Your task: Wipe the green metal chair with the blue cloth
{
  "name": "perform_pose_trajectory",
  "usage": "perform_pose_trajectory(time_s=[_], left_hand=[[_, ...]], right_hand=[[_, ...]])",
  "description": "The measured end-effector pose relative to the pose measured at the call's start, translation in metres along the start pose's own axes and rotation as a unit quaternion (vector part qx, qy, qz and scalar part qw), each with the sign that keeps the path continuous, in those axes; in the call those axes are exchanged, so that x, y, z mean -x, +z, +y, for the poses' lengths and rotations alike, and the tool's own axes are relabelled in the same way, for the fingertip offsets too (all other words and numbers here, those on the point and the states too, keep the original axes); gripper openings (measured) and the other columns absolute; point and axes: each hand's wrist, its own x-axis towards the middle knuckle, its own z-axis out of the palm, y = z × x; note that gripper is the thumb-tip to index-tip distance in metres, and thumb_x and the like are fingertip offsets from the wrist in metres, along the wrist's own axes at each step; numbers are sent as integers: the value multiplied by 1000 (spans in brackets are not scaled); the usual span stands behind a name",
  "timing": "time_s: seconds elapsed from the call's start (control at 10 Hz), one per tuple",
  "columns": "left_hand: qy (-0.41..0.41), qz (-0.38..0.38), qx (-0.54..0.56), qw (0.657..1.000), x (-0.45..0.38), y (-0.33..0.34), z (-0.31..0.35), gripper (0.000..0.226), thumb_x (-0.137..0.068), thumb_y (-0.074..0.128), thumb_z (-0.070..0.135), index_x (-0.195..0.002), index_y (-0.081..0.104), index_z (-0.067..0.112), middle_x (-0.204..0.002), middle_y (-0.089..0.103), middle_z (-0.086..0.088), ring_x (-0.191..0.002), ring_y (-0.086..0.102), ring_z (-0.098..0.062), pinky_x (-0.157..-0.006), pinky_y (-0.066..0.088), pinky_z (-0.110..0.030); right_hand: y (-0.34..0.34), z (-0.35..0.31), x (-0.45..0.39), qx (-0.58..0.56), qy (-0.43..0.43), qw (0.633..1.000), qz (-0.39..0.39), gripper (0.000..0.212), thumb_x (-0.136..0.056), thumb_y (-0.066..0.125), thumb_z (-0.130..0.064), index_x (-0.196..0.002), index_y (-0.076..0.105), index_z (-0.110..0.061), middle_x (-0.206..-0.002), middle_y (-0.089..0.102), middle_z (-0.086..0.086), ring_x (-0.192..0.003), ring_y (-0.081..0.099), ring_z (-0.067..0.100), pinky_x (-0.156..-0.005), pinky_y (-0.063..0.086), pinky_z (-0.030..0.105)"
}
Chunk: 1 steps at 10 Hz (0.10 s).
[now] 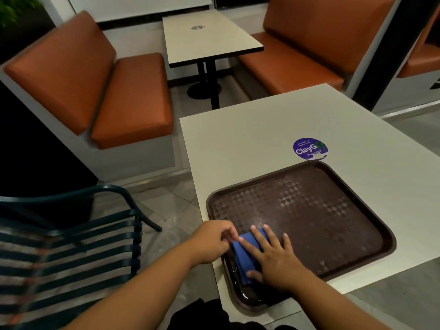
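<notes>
The tray (333,210) on the bench (250,139) holds only the folded cloth (242,256), at its near-left corner — right hand (273,258) pressed flat on it, fingers spread; left hand (212,241) pinches its left edge. Chair (71,246) stands left of the tray, apart.

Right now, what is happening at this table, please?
A person is handling a folded blue cloth that lies in the near left corner of a brown plastic tray on a cream table. The right hand lies flat on the cloth, and the left hand pinches its edge. The green metal slatted chair stands to the left, not yet wiped.
</notes>
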Motion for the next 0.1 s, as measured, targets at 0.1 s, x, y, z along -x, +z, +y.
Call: perform_pose_trajectory(time_s=[0.1], left_hand=[[-25,58,14,998,6,-17,-1,34,-81,51,-6,-88,66,24,-88,66,10,-78,60,-2,-68,50,-15]], right_hand=[[1,-3,-5,28,22,997,-68,81,-82,21,-75,-137,-32,-48,-152,-36,0,-143,-28,32,-103,-9,74]])
